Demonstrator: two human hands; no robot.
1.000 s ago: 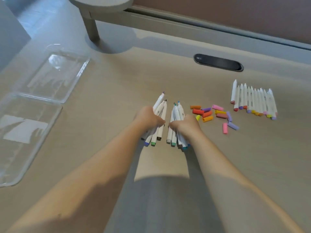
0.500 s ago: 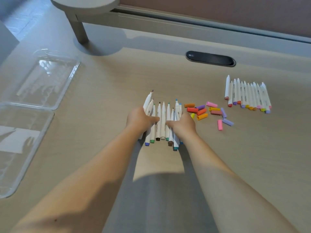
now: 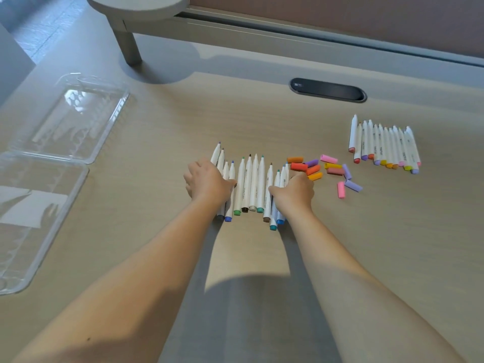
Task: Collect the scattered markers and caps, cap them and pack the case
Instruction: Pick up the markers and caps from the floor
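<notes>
From the head view, I see my left hand [image 3: 208, 183] lying palm down on the left end of a row of uncapped markers [image 3: 252, 184] in the middle of the table [image 3: 157, 153]; its fingers are curved over the outermost barrels, but they sit on the far side of the knuckles, so I cannot tell whether they grip any or merely press on them. My right hand [image 3: 294, 192] lies the same way on the right end of the row, thumb pointing in toward the middle, fingers bent down over the last few markers, and again I cannot tell whether they are clamped. Between my hands the markers lie side by side, touching, bare tips pointing away from me and coloured ends toward me: blue, green, brown, teal among them. Just right of my right hand is a loose pile of caps [image 3: 322, 170], orange, red, purple, pink, yellow and lilac, some touching one another, a pink and a lilac one a little apart on the near side. The nearest orange caps are just beside my right fingers. Farther right and farther from me, well apart from the row, lies a second group of markers [image 3: 385, 146], packed side by side with coloured ends toward me. The clear case [image 3: 66, 119] lies open on the left of the table, well apart from everything; one half is farther from me, the other [image 3: 34, 218] nearer. A dark oval grommet [image 3: 327, 89] is set in the table beyond the caps, and a round grey stand [image 3: 131, 11] rises at the far left.
</notes>
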